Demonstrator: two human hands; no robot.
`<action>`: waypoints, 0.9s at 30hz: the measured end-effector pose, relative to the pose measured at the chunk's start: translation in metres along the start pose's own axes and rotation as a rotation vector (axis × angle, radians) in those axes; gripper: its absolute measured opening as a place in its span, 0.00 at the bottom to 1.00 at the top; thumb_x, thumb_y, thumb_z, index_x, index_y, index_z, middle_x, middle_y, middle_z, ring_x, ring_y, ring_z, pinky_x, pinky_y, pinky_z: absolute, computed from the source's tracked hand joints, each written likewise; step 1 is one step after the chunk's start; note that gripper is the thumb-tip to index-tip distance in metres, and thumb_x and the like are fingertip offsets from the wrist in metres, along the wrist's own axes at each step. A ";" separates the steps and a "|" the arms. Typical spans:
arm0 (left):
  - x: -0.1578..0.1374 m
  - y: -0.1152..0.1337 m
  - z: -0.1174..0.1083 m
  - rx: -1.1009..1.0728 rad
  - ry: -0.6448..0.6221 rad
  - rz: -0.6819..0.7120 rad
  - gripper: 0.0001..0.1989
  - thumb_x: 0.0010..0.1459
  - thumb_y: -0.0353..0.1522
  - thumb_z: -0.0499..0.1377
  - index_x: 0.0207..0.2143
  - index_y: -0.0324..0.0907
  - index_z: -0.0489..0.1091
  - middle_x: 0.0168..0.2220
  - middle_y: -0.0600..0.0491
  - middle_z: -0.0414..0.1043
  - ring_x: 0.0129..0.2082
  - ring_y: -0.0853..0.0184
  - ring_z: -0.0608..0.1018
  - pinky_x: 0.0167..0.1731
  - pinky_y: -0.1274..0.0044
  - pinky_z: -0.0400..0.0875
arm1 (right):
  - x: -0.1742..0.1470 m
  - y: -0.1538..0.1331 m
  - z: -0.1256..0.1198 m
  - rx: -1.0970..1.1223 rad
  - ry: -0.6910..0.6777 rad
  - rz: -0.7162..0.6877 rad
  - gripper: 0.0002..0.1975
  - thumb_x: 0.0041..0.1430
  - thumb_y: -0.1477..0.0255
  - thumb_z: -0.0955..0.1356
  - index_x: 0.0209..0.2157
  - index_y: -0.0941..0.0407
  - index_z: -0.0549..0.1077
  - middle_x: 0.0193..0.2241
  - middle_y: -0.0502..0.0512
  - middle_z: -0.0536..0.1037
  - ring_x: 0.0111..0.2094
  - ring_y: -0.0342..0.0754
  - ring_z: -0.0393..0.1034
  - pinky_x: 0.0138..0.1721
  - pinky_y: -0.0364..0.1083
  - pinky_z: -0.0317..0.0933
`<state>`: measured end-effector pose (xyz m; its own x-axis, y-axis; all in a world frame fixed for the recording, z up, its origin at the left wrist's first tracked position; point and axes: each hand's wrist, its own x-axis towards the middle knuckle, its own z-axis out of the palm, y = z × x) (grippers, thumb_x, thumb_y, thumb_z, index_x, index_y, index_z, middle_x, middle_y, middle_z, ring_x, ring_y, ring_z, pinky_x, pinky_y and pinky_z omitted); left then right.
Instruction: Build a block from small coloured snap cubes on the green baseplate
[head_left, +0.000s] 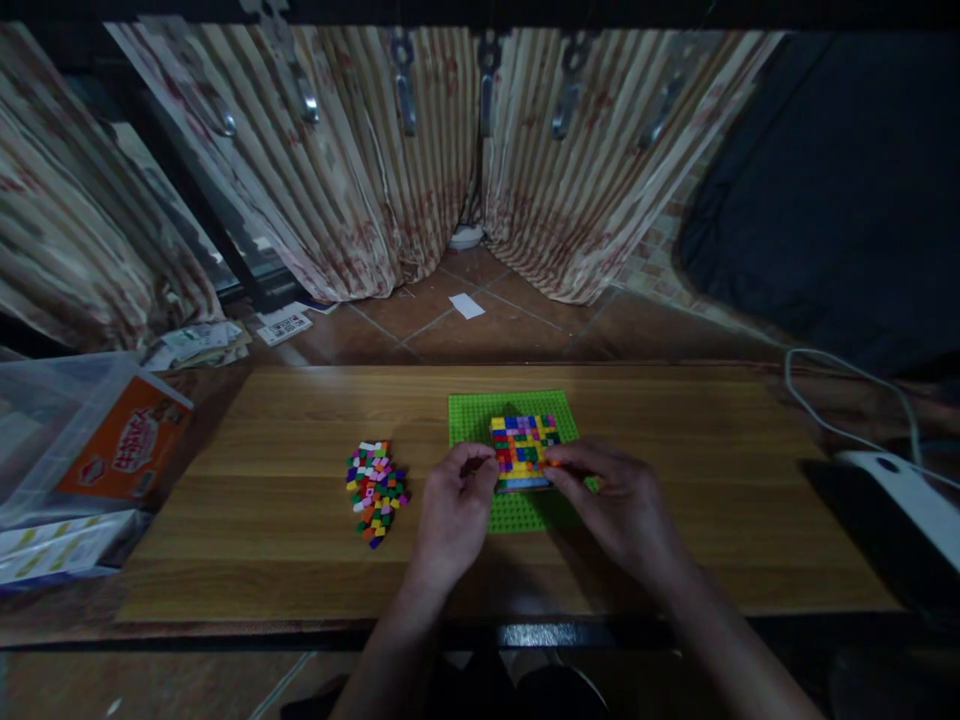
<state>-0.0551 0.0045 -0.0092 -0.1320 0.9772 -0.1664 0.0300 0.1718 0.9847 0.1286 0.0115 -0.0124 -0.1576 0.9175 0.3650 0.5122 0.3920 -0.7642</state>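
Observation:
A green studded baseplate lies on the wooden table, bearing a block of many-coloured toy bricks. My left hand is at the block's left side, thumb and forefinger curled close together at its edge; whether anything is between them is hidden. At the right side, my right hand pinches a small orange brick over the block's right edge. Left of my left hand a loose pile of small coloured bricks is spread on the table.
The long wooden table spans the view. On the left stand a clear plastic bin and an orange package. A white device with a cable is at the right. Striped curtains hang behind, and papers lie on the tiled floor.

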 end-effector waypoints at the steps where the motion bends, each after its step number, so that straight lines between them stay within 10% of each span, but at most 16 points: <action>1: 0.000 0.000 0.000 0.004 0.002 -0.002 0.06 0.55 0.33 0.60 0.32 0.40 0.74 0.27 0.55 0.74 0.28 0.69 0.74 0.28 0.80 0.67 | 0.000 0.000 0.000 0.003 -0.007 -0.001 0.05 0.61 0.70 0.69 0.37 0.52 0.78 0.35 0.51 0.80 0.35 0.46 0.75 0.37 0.45 0.69; 27: 0.004 0.001 0.003 0.054 0.036 -0.039 0.08 0.54 0.33 0.60 0.35 0.39 0.73 0.27 0.55 0.74 0.24 0.70 0.72 0.25 0.80 0.64 | 0.002 -0.004 0.001 -0.048 -0.014 0.079 0.02 0.59 0.72 0.70 0.35 0.53 0.77 0.31 0.50 0.80 0.31 0.45 0.74 0.35 0.44 0.66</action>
<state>-0.0525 0.0088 -0.0088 -0.1697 0.9647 -0.2015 0.0770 0.2168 0.9732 0.1251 0.0115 -0.0094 -0.1263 0.9465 0.2970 0.5631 0.3149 -0.7640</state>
